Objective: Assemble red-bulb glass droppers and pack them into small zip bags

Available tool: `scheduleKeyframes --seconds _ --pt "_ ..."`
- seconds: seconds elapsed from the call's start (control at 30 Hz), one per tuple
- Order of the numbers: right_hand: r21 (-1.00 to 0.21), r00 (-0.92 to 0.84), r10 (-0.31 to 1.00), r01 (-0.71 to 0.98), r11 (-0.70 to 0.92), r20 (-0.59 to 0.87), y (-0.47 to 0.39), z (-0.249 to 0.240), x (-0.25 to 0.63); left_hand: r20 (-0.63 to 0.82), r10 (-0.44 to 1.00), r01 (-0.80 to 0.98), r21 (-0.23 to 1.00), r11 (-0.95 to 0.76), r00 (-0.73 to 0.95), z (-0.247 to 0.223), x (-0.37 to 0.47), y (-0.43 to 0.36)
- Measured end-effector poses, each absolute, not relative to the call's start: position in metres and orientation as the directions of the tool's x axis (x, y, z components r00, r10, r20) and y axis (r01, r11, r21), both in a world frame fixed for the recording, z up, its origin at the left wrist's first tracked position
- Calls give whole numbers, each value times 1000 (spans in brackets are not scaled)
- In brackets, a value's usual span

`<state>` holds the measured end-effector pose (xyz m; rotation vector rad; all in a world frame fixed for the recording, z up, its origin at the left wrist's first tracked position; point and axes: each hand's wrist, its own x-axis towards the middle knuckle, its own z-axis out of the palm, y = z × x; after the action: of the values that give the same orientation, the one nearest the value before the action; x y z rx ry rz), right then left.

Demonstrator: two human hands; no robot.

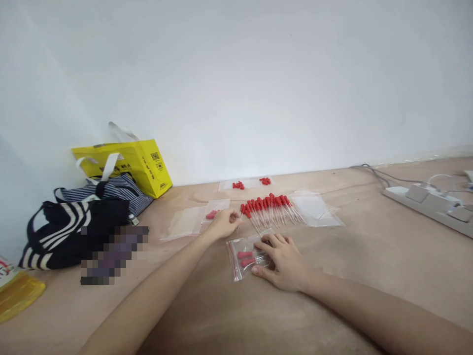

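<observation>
Head view: the right hand (283,261) lies flat, fingers spread, pinning a small zip bag (247,256) holding two red-bulbed droppers, long axes running 3 to 9 o'clock. At its 11 o'clock, the left hand (222,223) pinches at the near end of the dropper row (269,209), which fans toward 1 o'clock. Empty bags (186,222) lie at 9 o'clock; bare table (369,256) spreads at 3 o'clock.

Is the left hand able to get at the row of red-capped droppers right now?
Probably yes: the left hand lies just left of the dropper row, with only bare table between them.
</observation>
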<state>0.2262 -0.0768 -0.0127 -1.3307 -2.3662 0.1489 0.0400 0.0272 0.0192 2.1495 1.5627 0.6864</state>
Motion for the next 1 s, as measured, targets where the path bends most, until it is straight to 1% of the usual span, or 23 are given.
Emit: scheduleKeyframes --seconds 0.1,0.23,0.37,0.47,0.63,0.8,0.9,0.97,1.0 --pt "-263 -417 855 827 497 307 -79 -11 224 131 973 817 529 -229 188 19 61 48" --pt "-223 -383 867 858 462 319 -79 -11 221 23 990 848 514 -129 136 17 69 63" --pt "-206 -374 868 868 451 326 -77 -11 220 -89 991 830 556 -34 100 11 61 70" --pt "-208 -375 867 867 454 329 -77 -11 219 -135 987 777 629 14 91 9 53 70" --pt "-202 -376 865 867 455 332 -77 -12 220 -131 985 610 792 36 113 19 31 54" --pt "-207 -378 864 865 457 332 -77 -12 221 -80 986 396 918 15 148 28 -2 15" --pt "-215 -375 866 864 456 330 -78 -12 221 -26 994 165 986 8 104 21 -17 -7" --pt "-217 -374 867 863 455 330 -78 -12 221 -21 998 18 1000 20 58 14 -20 -19" --pt "-217 -374 866 863 456 331 -78 -12 221 -26 999 -26 999 28 42 11 -20 -24"
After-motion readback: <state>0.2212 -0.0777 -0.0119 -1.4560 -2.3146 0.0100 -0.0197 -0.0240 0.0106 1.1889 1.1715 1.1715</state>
